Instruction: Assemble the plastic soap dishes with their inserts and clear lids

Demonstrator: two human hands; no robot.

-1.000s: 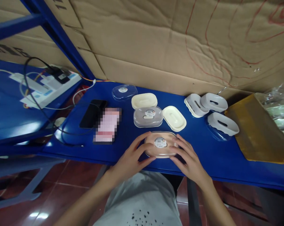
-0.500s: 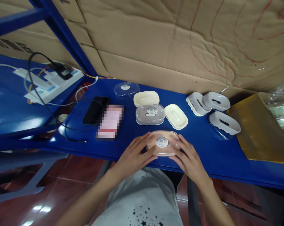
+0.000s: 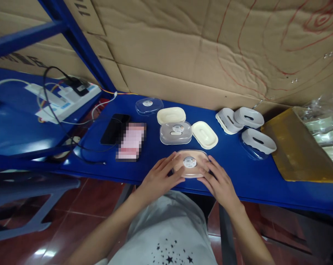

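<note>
At the front edge of the blue table, a pink soap box (image 3: 190, 172) with a clear lid and a round white label lies between my hands. My left hand (image 3: 162, 175) grips its left end, thumb along the near side. The right end is held by my right hand (image 3: 218, 179), fingers over the lid's corner. Just beyond it stands a grey soap box (image 3: 169, 137) with a clear labelled lid. Beside that lie a cream soap tray (image 3: 206, 134) and a cream soap box base (image 3: 171, 114). A loose clear lid (image 3: 144, 108) rests further back.
Grey soap box parts (image 3: 258, 141) stand at the right, near an open carton (image 3: 301, 154) with plastic-wrapped items. On the left are a black phone (image 3: 113, 129), a pixelated pink-screened object (image 3: 132, 141) and a power strip (image 3: 70, 105) with cables. A cardboard wall (image 3: 169, 66) closes the back.
The camera view has shifted slightly. Both hands keep hold of the pink soap box, with little change in their grip.
</note>
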